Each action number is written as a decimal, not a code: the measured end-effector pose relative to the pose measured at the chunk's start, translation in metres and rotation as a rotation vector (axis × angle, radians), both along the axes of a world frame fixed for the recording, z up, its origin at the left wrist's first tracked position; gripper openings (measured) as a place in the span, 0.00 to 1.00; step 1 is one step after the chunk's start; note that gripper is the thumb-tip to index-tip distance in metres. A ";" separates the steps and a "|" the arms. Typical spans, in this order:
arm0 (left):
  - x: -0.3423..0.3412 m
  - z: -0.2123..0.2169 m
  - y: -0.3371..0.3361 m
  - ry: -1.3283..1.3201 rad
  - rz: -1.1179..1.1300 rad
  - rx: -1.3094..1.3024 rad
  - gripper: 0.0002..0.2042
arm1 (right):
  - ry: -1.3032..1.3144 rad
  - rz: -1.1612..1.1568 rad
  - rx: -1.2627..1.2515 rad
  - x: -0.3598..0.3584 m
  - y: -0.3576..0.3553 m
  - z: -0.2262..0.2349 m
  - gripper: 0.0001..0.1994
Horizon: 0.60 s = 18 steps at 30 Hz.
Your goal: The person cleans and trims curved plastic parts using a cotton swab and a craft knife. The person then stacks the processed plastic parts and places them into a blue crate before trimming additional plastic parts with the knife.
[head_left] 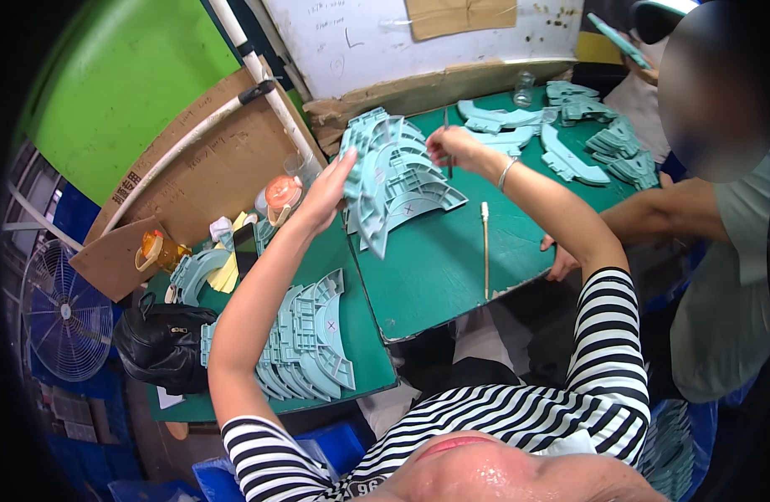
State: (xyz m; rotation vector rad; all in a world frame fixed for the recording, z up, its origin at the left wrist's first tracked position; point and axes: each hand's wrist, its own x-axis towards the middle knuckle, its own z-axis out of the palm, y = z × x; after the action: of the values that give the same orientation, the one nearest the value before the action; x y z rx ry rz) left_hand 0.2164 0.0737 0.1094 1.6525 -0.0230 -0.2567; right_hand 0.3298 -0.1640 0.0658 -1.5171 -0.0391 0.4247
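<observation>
My left hand (328, 191) is closed on the edge of a curved teal plastic part (371, 219), which stands tilted up in front of a row of similar parts (418, 188). A marked cross shows on the nearest part of that row. To the right of the row, my right hand (457, 149) pinches a thin dark stick-like tool (449, 125), held roughly upright. Its exact kind cannot be made out. Nearer to me, a long wooden-handled cotton swab (485, 243) lies on the green table (427, 293).
More teal parts (569, 159) lie at the right, beside a clear jar (524, 88). Another stack (305, 335), a black bag (163, 343) and an orange-lidded container (283, 194) are on the left. A co-worker's arm (665, 213) reaches the right edge. A fan (65, 311) stands far left.
</observation>
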 end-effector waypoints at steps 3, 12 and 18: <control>-0.054 0.012 0.011 0.047 -0.033 -0.064 0.27 | 0.044 0.146 0.013 -0.056 -0.002 0.010 0.08; -0.215 0.010 0.036 -0.070 0.063 -0.133 0.23 | 0.174 0.354 -0.044 -0.190 0.006 0.005 0.13; -0.282 -0.029 0.056 -0.056 0.107 -0.241 0.22 | 0.165 0.505 -0.089 -0.246 0.001 0.008 0.18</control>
State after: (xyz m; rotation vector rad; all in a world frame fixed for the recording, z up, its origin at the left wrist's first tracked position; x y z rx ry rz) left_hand -0.0656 0.1301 0.0805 1.4158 -0.0070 -0.1208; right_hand 0.0836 -0.1628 0.0737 -1.5485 -0.2807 0.9643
